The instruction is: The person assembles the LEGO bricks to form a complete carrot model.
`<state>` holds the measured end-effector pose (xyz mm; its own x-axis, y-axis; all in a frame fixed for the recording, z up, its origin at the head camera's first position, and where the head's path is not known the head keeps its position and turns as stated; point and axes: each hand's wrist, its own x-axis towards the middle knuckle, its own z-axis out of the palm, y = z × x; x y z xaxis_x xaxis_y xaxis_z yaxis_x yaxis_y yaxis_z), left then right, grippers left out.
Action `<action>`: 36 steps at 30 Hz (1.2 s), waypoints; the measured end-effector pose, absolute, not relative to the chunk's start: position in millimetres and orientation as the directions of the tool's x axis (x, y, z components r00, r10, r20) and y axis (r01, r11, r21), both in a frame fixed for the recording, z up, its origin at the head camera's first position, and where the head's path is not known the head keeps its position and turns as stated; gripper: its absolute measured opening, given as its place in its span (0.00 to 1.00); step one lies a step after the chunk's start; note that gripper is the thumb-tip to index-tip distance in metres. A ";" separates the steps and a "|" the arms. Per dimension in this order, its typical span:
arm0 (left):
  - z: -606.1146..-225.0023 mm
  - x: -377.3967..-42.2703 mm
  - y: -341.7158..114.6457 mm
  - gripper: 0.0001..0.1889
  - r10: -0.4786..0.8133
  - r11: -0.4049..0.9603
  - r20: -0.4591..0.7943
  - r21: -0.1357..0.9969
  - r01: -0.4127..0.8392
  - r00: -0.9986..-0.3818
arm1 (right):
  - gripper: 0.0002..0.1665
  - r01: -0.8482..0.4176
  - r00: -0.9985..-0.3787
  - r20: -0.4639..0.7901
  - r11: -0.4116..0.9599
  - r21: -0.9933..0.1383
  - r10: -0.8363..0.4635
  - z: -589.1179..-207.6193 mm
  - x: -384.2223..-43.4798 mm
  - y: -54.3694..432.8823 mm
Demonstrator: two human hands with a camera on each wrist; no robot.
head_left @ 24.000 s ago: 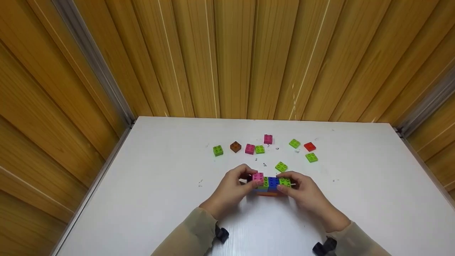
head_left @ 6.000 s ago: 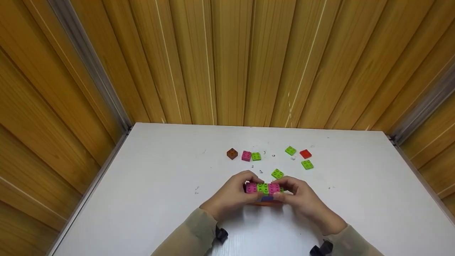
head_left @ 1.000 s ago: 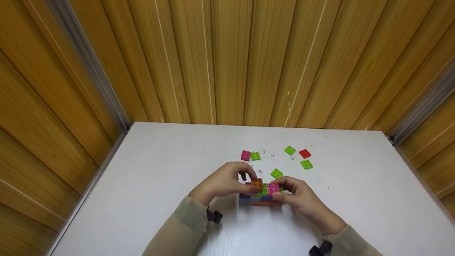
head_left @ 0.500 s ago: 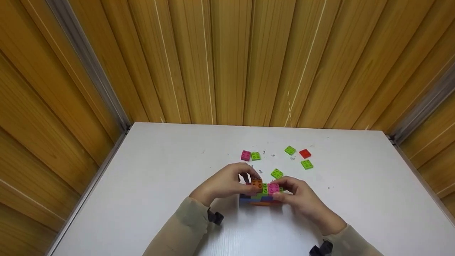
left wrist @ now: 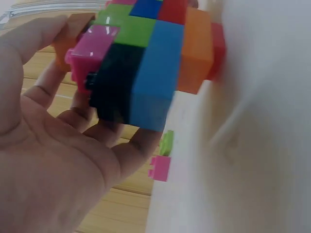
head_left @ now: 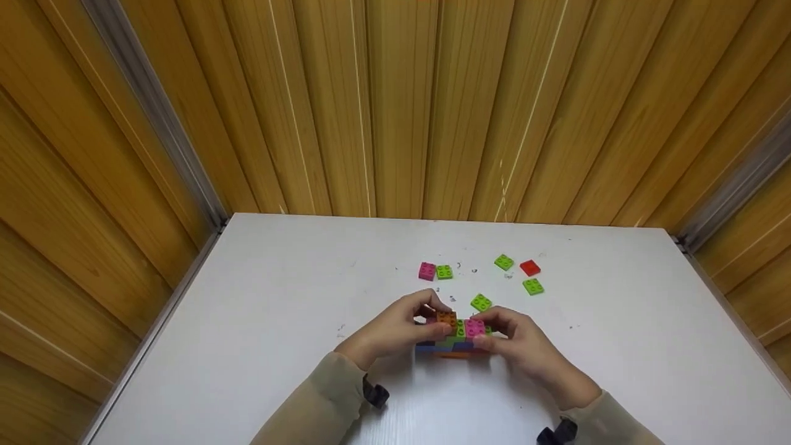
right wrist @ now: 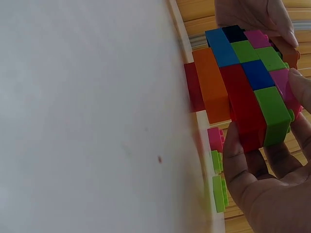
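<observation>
A built block of toy building bricks (right wrist: 243, 77) stands in front of the person. It has layers of red, orange, blue, black, green and pink bricks. On its top sits a brown brick (head_left: 447, 317), pinched between thumb and fingers of the left hand (head_left: 395, 326). In the left wrist view the brown brick (left wrist: 72, 36) spans the top row beside a pink brick (left wrist: 95, 46), and the fingers extend behind the block. The right hand (head_left: 524, 341) grips the block's right end, its thumb at the pink top brick (head_left: 475, 327) and its fingers around the far side.
Beyond the hands lie loose bricks on the white table (head_left: 278, 296): a pink brick (head_left: 427, 271) beside a green one (head_left: 444, 272), other flat green bricks (head_left: 481, 302), and a red flat piece (head_left: 530, 267). Wood-look panels (head_left: 395, 111) wall the back and sides.
Earlier, the brown brick, another pink one and a left green one lay loose; they have left the table. Over the last second the left hand lowered slightly with the brown brick.
</observation>
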<state>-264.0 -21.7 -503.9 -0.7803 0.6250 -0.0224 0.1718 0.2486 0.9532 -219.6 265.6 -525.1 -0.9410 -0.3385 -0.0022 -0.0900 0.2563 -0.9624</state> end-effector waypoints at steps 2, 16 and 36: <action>-507.2 -262.9 -20.3 0.10 0.619 0.225 -0.005 0.959 0.171 -0.785 | 0.21 -0.093 -0.942 0.002 0.253 -0.963 -0.336 -525.1 -219.3 265.7; -516.8 -258.8 -15.8 0.09 0.598 0.160 0.077 0.964 0.213 -0.798 | 0.21 -0.076 -0.950 -0.026 0.310 -0.948 -0.312 -527.6 -219.1 267.3; -519.8 -255.5 -14.8 0.10 0.587 0.137 0.097 0.966 0.217 -0.804 | 0.21 -0.103 -0.949 -0.003 0.319 -0.942 -0.317 -527.0 -221.4 267.2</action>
<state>-255.5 -14.8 -519.8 -0.8038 0.5869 0.0971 0.2171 0.1375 0.9664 -221.4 267.2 -527.0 -0.9485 -0.3166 -0.0034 -0.1032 0.3192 -0.9421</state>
